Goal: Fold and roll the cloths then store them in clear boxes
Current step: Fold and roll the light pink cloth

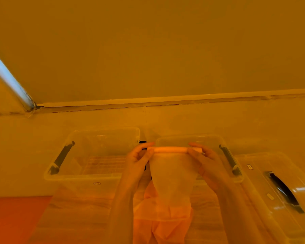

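hands (171, 160) pinching cloth (173, 175) (rolled top), clear boxes (88, 154)

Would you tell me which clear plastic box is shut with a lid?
The far-right clear box, with a lid and dark top handle; the other two boxes stand open.

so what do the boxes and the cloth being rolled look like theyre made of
Left box and right box: probably clear, glossy plastic, since the surface beneath shows through the walls and the rims catch light. Cloth: looks like thin, sheer, matte fabric; it drapes softly and lets light through. The exact fibre can't be told.
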The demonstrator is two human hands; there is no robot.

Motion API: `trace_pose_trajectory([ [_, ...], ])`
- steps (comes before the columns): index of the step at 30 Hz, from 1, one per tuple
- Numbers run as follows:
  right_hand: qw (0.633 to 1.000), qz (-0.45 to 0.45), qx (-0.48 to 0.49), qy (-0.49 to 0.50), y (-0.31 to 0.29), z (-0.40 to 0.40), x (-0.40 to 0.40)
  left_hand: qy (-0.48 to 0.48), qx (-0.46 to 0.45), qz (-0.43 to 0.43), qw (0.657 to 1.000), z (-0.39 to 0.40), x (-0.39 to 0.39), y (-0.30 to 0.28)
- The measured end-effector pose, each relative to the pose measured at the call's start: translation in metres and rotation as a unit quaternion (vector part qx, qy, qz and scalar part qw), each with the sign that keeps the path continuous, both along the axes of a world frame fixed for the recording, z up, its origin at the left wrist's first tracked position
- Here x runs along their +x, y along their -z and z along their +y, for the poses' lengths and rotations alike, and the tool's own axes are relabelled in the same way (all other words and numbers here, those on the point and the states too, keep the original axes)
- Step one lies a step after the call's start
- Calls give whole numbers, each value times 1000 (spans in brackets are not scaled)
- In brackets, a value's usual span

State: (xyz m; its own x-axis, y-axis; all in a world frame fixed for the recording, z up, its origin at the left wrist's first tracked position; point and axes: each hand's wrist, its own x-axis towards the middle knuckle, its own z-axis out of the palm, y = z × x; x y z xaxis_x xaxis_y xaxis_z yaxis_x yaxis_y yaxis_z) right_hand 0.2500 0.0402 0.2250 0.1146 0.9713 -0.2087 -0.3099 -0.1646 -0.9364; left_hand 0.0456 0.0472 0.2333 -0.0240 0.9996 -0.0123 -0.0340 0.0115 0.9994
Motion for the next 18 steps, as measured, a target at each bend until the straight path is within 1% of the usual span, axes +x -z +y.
trace_pose_trajectory([
  [2,999,36,-8,-16,-1,-1,1,18,-7,-7,1000,0,-1,1],
  [7,999,27,1,-39,-1,-3,4,13,-2,7,1000,0,-1,6],
  [10,999,-8,10,-44,0,-5,5,14,-2,3,1000,0,0,7],
  [14,999,24,15,-41,2,-4,4,11,-19,-3,1000,-1,0,7],
  [18,999,29,9,-17,2,-2,1,-7,-20,2,1000,-1,1,6],
])
